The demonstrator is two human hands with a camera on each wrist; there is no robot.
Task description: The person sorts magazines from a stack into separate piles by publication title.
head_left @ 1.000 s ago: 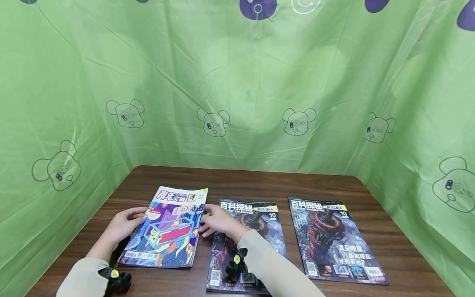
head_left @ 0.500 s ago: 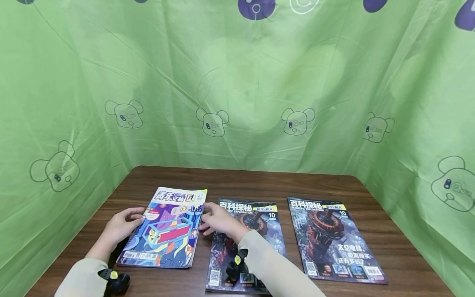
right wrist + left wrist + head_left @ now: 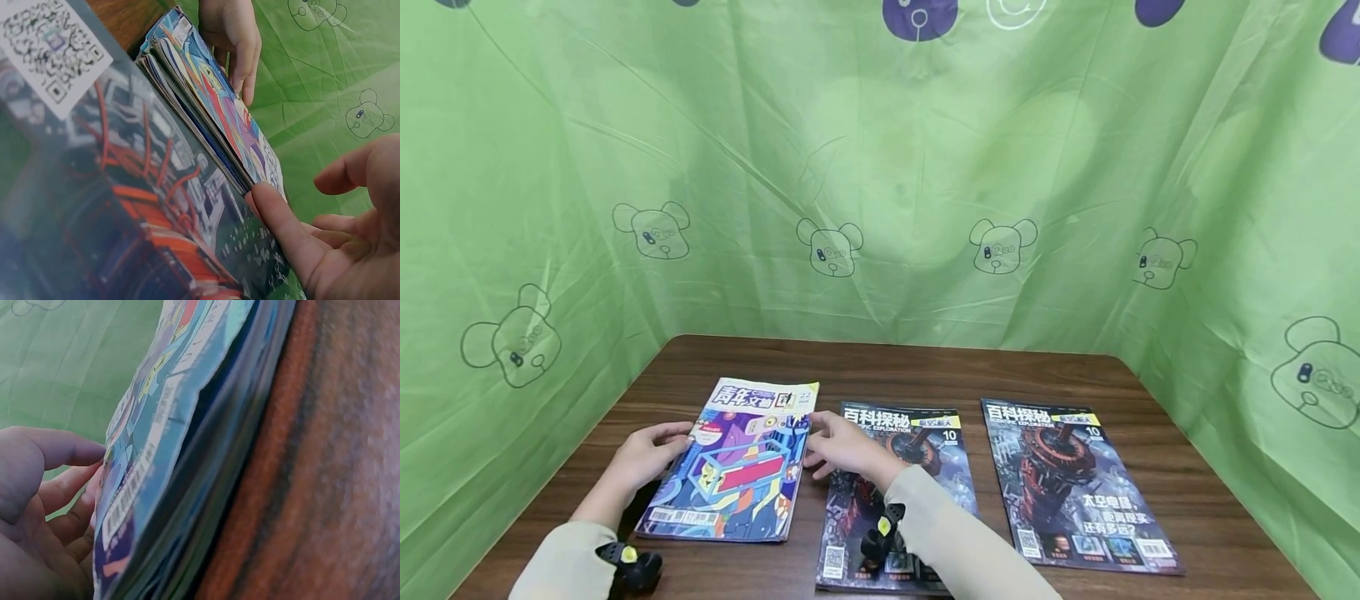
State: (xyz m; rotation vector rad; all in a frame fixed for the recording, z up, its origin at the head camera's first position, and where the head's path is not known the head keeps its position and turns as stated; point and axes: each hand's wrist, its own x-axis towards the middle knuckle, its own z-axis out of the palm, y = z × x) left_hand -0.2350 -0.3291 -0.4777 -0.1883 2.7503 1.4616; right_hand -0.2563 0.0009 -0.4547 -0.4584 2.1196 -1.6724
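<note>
A stack of colourful magazines (image 3: 737, 475) with a purple and blue cover lies on the left of the table. My left hand (image 3: 643, 457) touches its left edge with thumb and fingertips, the fingers loosely bent. On the opposite edge, near the top right corner, rests a finger of my right hand (image 3: 846, 447); its other fingers stand apart in the right wrist view. Beneath the right forearm lies a dark science magazine (image 3: 951, 483), partly covered. The left wrist view shows the stack's page edges (image 3: 225, 450) slightly fanned, with the left-hand fingers (image 3: 69, 450) against the cover's side.
Another dark magazine (image 3: 1075, 492) with the same cover lies apart on the right. All rest on a brown wooden table (image 3: 902, 375). A green curtain (image 3: 910, 292) with bear prints surrounds the table at the back and sides.
The magazine stack and the left hand have shifted very slightly left since a second ago, along with a small camera drift. Both hands keep their places at the stack's edges.
</note>
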